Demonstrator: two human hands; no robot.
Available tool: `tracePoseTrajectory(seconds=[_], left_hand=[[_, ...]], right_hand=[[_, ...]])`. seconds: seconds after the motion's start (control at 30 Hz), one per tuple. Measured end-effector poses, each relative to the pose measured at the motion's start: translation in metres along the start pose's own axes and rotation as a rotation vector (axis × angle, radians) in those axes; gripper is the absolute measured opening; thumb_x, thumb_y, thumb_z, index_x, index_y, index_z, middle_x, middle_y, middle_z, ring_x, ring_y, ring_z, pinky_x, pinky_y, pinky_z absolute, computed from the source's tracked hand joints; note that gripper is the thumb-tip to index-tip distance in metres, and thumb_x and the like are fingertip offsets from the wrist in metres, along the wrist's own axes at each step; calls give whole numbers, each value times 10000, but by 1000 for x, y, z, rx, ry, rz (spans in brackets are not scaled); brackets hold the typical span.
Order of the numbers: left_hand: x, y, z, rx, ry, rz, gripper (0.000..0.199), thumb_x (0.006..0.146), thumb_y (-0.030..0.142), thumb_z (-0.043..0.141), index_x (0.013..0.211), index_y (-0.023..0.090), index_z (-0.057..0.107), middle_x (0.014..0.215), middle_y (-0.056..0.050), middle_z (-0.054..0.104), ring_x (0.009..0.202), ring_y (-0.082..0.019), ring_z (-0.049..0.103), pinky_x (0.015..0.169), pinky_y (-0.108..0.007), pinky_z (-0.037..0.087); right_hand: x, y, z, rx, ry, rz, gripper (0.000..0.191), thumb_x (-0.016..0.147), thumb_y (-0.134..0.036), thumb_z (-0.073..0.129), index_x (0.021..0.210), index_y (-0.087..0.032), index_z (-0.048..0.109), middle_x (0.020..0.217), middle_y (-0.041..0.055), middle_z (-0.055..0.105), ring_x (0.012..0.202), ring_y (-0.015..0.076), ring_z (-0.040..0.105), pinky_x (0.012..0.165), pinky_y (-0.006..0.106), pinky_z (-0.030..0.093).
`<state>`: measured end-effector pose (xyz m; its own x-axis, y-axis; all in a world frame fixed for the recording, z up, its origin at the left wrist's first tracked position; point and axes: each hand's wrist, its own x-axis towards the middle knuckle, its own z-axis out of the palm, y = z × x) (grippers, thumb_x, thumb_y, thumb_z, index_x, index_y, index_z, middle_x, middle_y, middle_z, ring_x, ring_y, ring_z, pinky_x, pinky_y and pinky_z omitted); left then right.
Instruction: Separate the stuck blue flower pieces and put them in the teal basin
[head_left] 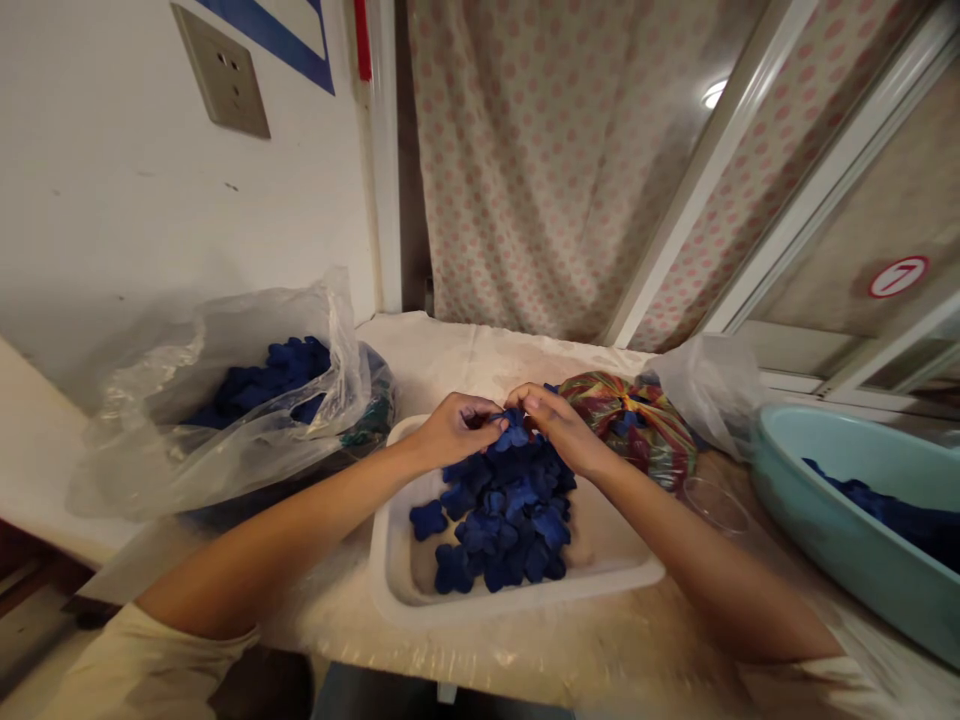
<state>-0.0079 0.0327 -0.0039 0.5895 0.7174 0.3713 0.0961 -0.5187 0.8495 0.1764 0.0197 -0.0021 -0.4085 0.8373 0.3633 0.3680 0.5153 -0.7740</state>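
Head camera, and we're looking down on two bare hands meeting over a white, rectangular plastic tray [525, 600]!

What's between them?

One dark-blue, thin, flower-shaped piece [513, 432], lifted at the tray's far side, above a heap of matching blue flower-shaped pieces [517, 515].

Give me the fingers!

Left hand [465, 425]: thumb and forefinger closed together, pinching that single piece at its left. Right hand [559, 425]: fingers bent inward, tips close together, right up at the piece's upper right. Whether those grip it, I can't tell; the contact is too small to make out.

And the heap?

Overlapping, crowded around the tray's middle, one flower lying flat at its left edge!

Round the sides?

Left, a crumpled, translucent plastic bag [142, 440] gapes open, dark-blue pieces [262, 380] inside. Just beyond the right forearm, a red, green and yellow plastic bag [634, 425], gathered at the top. Far right, a pale turquoise plastic basin [787, 500] holding dark-blue material [892, 508]. Behind everything, a beige curtain with pink dots [525, 180]!
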Motion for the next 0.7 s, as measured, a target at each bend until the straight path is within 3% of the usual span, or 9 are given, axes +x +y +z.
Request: tracePoseTrajectory(seconds=[0.1,0.3,0.53,0.7], left_hand=[[2,-3,1,21,30,9,249,785,282,540,610,106,564,482,37,446,438,-50,386,423,-170,296],[2,-6,1,45,39,12,263,798,300,527,625,110,584,492,38,440,451,-51,383,427,-164,300],[2,-9,2,-11,24,3,290,825,364,520,680,119,577,547,23,504,468,-60,451,453,-165,366],[3,-10,5,102,60,68,227,817,320,533,710,121,557,574,22,508,514,-68,458,496,-175,373]], right_hand=[[3,2,1,84,20,14,311,829,-464,527,815,-166,616,732,10,552,656,114,464,602,234,378],[6,7,1,167,88,62,290,767,-444,609,774,-156,645,717,25,614,599,109,480,525,229,372],[3,3,-2,-70,48,-45,286,895,-414,428,748,-180,497,676,-17,463,649,115,449,626,248,363],[1,6,-2,-270,34,-84,251,935,-373,329,773,-201,413,684,-20,424,647,121,413,634,255,345]])
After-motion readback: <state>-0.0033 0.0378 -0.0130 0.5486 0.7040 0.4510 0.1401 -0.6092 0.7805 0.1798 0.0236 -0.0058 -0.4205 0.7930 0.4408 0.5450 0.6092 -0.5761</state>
